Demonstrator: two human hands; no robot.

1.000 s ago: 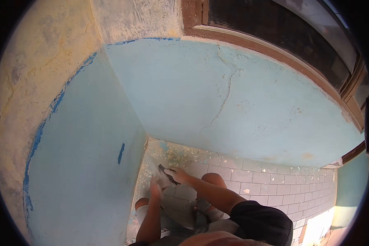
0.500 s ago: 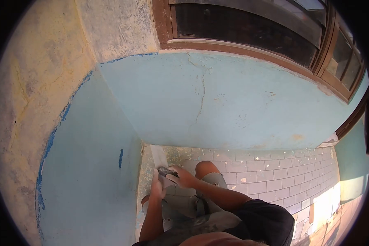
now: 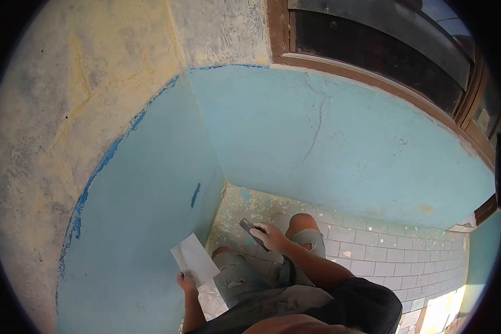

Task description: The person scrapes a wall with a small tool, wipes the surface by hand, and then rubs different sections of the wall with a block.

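My left hand [image 3: 186, 281] holds a pale rectangular sheet [image 3: 195, 260] by its lower corner, raised in front of the light blue side wall [image 3: 145, 234]. My right hand [image 3: 270, 236] grips a small dark tool [image 3: 250, 230] above my knees, apart from the sheet. I am crouched in a corner, with my grey shorts [image 3: 250, 278] and bare knee [image 3: 303, 222] below the hands.
Two light blue walls meet in a corner [image 3: 214, 150]; a crack [image 3: 314, 133] runs down the back wall. A brown window frame [image 3: 373, 78] sits above it. The floor is pale tiles [image 3: 389, 256] with a worn patch [image 3: 245, 203] in the corner.
My hands have come apart: the left carried the sheet away to the left, toward the side wall, while the right stayed above my knees with the tool. The camera view has swung.
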